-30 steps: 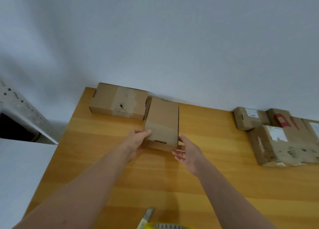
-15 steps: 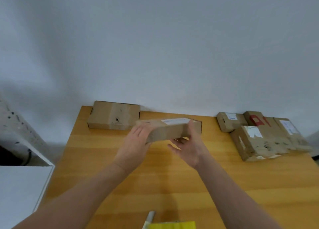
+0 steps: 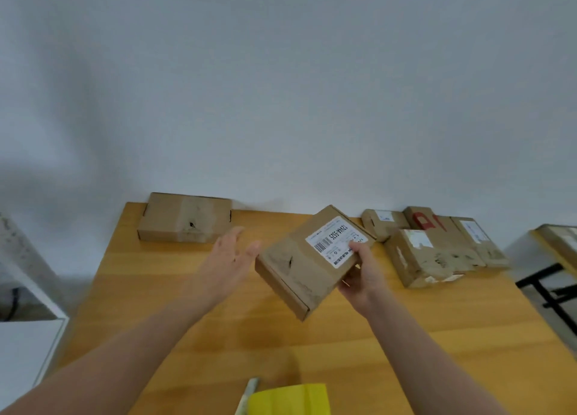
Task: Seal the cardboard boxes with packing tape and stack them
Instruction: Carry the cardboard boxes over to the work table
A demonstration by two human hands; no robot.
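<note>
Desk (image 3: 187, 305) rear carries plain box (image 3: 184, 217) left, cluster of boxes (image 3: 437, 255) right.
Right hand (image 3: 362, 277) holds labelled box (image 3: 299, 267) tilted aloft, fingers clamped on its edge; left hand (image 3: 231, 258) just beside, fingers apart.

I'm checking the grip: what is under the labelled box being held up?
The right hand grips its right end, thumb on the label, fingers curled beneath; the wooden table lies below. The box hides how far those fingers reach.
</note>
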